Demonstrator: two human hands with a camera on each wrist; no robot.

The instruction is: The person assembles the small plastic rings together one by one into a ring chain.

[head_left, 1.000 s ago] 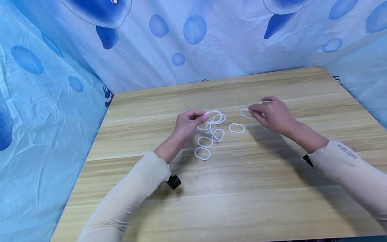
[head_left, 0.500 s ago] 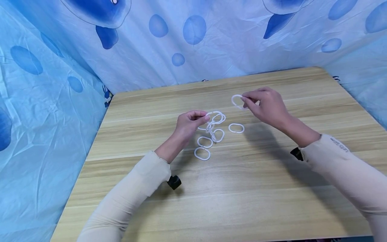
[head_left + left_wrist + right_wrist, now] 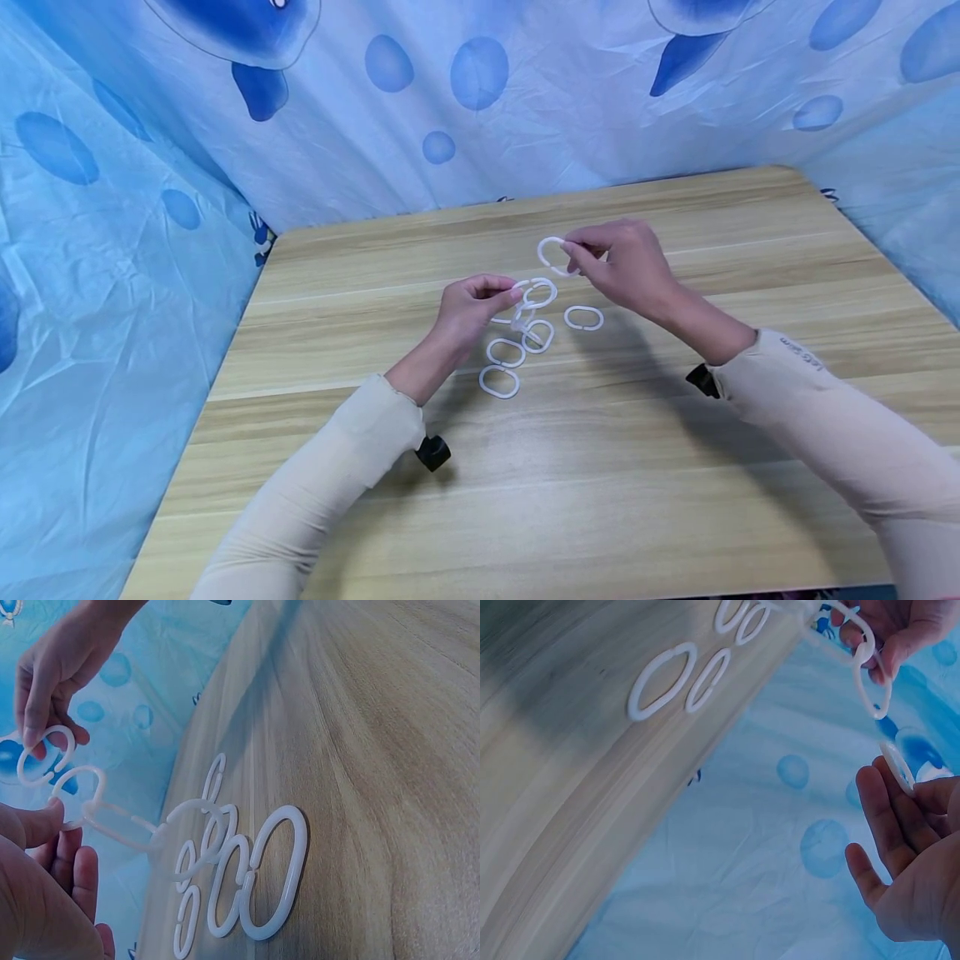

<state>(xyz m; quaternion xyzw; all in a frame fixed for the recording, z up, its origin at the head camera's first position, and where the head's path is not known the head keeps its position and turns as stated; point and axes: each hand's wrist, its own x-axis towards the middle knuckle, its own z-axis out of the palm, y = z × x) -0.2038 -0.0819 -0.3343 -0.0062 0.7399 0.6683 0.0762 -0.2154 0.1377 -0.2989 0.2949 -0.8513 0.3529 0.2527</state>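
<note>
My left hand (image 3: 472, 307) pinches the end of a short chain of white plastic chain links (image 3: 84, 769) between thumb and forefinger. The chain hangs down from the fingertips towards the tabletop. A single white link (image 3: 897, 768) with a small gap in its side is pinched by my right hand (image 3: 626, 262). It is held in the air a little above and right of the chain's held end, apart from it in the left wrist view. Several loose links (image 3: 298, 855) lie on the table beneath the chain, and one loose link (image 3: 583, 308) lies to their right.
The wooden table (image 3: 570, 467) reaches back to a blue patterned curtain (image 3: 300, 150), which also hangs along the left side. A black wrist camera (image 3: 432, 452) sits under the left sleeve, and another (image 3: 702, 381) under the right.
My right hand has carried its link to the left and a little up, close to the chain. My left hand stays nearly in place with the chain's end pinched.
</note>
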